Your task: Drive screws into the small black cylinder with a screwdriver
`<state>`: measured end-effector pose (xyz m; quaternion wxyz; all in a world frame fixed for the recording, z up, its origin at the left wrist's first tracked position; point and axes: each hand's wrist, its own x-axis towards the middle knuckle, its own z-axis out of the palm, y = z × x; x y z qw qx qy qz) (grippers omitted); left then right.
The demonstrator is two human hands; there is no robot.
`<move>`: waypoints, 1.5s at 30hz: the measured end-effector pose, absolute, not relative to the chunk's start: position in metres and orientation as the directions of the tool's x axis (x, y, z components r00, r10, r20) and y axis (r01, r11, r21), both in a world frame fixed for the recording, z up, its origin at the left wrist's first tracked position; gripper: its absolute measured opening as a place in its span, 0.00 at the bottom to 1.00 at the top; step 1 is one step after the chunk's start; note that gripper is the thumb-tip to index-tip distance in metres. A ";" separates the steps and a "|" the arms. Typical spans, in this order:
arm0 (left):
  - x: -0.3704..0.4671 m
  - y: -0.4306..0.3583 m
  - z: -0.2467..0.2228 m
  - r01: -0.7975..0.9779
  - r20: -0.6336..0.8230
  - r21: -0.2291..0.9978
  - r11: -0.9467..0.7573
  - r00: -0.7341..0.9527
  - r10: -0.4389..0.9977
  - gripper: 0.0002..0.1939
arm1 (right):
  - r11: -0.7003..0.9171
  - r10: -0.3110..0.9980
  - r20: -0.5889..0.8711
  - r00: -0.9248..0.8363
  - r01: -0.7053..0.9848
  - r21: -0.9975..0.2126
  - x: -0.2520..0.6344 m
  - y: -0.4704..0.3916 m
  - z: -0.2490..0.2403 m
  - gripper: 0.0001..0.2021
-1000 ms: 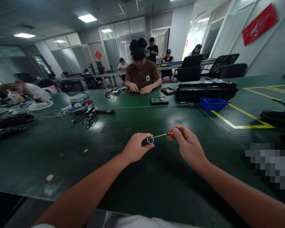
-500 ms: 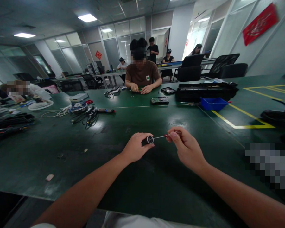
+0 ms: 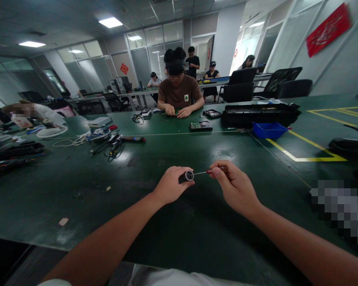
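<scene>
1. The left hand [image 3: 170, 186] is holding a dark cylinder [image 3: 182, 177] over the near middle of the green surface [image 3: 173, 242], its grip clamping around the barrel, apparently to steady it against the tool.
2. The cylinder's metal-ringed end is facing right and nearward, presumably so that the hollow is showing plainly to the person.
3. The right hand [image 3: 238, 186] is pinching a screwdriver [image 3: 208, 171] by its red handle, the grip clamped on it; the thin shaft is pointing left, into or just at the ringed end (how deep the tip is sitting, one cannot tell).
4. Farther off, a hard drive [image 3: 201, 126], a blue tray [image 3: 270, 130] and a long black housing [image 3: 261, 115] are lying well apart from both hands, perhaps to spare the elbows.
</scene>
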<state>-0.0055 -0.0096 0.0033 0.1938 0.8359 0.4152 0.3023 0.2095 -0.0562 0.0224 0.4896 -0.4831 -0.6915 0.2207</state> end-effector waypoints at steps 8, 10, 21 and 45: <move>-0.005 -0.010 0.003 0.602 0.329 0.530 -0.597 0.502 0.800 0.17 | 0.360 0.904 0.428 -0.020 0.578 -0.732 0.208 -0.057 0.028 0.18; -0.005 -0.010 0.004 0.610 0.308 0.522 -0.595 0.516 0.799 0.16 | 0.363 0.905 0.424 -0.036 0.587 -0.724 0.209 -0.057 0.029 0.17; -0.007 -0.008 0.002 0.610 0.306 0.536 -0.584 0.504 0.808 0.17 | 0.488 0.855 0.477 -0.201 0.622 -0.612 0.212 -0.059 0.032 0.16; -0.008 -0.008 0.003 0.619 0.292 0.540 -0.571 0.498 0.816 0.18 | 0.337 0.930 0.353 -0.102 0.619 -0.710 0.208 -0.058 0.035 0.19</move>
